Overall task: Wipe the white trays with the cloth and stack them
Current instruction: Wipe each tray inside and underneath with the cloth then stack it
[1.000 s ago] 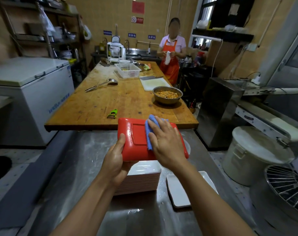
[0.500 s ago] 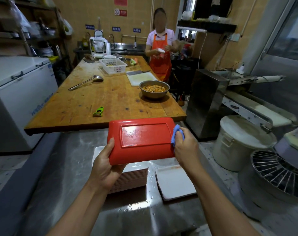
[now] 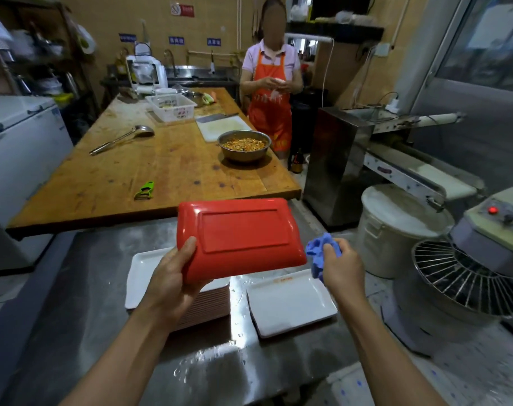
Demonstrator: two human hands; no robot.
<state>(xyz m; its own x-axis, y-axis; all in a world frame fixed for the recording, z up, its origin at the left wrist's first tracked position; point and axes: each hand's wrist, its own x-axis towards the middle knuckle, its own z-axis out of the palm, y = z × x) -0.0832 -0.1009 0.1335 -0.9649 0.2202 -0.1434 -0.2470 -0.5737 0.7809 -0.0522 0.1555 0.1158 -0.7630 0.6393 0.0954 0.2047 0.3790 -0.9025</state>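
A tray (image 3: pixel 243 238) held red underside up hides much of the stack of trays (image 3: pixel 149 276) beneath it on the steel worktop (image 3: pixel 82 288), so their number cannot be read. The left hand (image 3: pixel 168 284) has a closed grip on the tray's corner at 7 o'clock, thumb on the red face and fingers out of sight below. The tray's long axis runs 9 to 3 o'clock, tilted, its 3 o'clock end lower. Just beside that end, apart from it, the right hand (image 3: pixel 341 266) has a tight grip on a bunched blue cloth (image 3: pixel 319 252); its fingertips are buried in the folds. A single white tray (image 3: pixel 290 303) lies face up at 5 o'clock of the held one. Both forearms are cut off at the frame's bottom.
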